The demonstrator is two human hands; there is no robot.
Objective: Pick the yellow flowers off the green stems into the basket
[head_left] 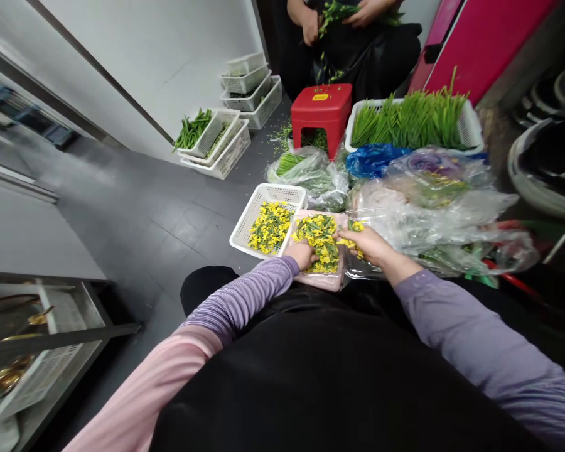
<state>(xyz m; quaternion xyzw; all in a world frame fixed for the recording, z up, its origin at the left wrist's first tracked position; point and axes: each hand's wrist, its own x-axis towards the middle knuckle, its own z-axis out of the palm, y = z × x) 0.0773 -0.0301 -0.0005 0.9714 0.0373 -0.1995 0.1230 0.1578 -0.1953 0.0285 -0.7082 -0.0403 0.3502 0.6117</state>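
Observation:
Yellow flowers with green stems (316, 227) fill a shallow pink tray (317, 280) in front of my lap. My left hand (302, 254) is at the tray's left side, its curled fingers closed on flowers and partly hidden among them. Above the tray's right edge, my right hand (368, 243) grips a small bunch of yellow flowers (355, 233). A white perforated basket (245, 227), with more of these flowers lying loose in it, stands against the tray's left side. Beneath my right hand is a clear plastic container (358, 270).
Plastic bags (433, 213) of greens crowd the right. Behind them stand a white basket (473, 129) of long green stems and a red stool (322, 110). Another person's hands (309, 25) hold greens beyond it. Stacked white baskets (228, 160) line the left wall.

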